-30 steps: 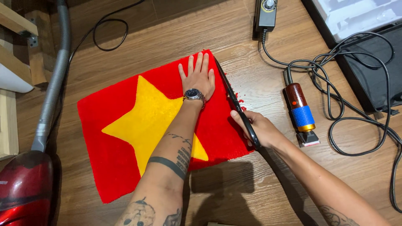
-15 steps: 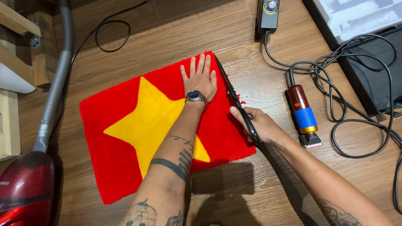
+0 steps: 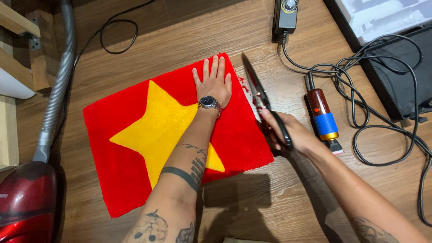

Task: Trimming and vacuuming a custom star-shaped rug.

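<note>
A red tufted rug [image 3: 135,148] with a yellow star [image 3: 164,128] lies flat on the wooden floor [image 3: 189,36], near the middle of the view and tilted so its far right corner points toward 1 o'clock. The left hand [image 3: 213,83] rests palm down on that far right corner, its grip spread flat with fingers apart and pinching nothing; a wristwatch [image 3: 209,102] sits on the wrist. At 3 o'clock from the rug, the right hand [image 3: 288,132] has its grip closed around the black handles of a pair of scissors [image 3: 261,101], whose long blades run just beside the rug's right edge, pointing toward 12 o'clock. Small red fibre scraps [image 3: 245,85] lie on the floor between the blades and the rug edge. Further toward 3 o'clock, an electric carving trimmer [image 3: 323,118] with a red-brown body and blue band lies on the floor among black cables [image 3: 373,108]. A black speed-control box [image 3: 286,15] sits at 1 o'clock. At 8 o'clock stands a red vacuum cleaner [image 3: 24,202], its grey hose [image 3: 58,85] running up toward 11 o'clock.
</note>
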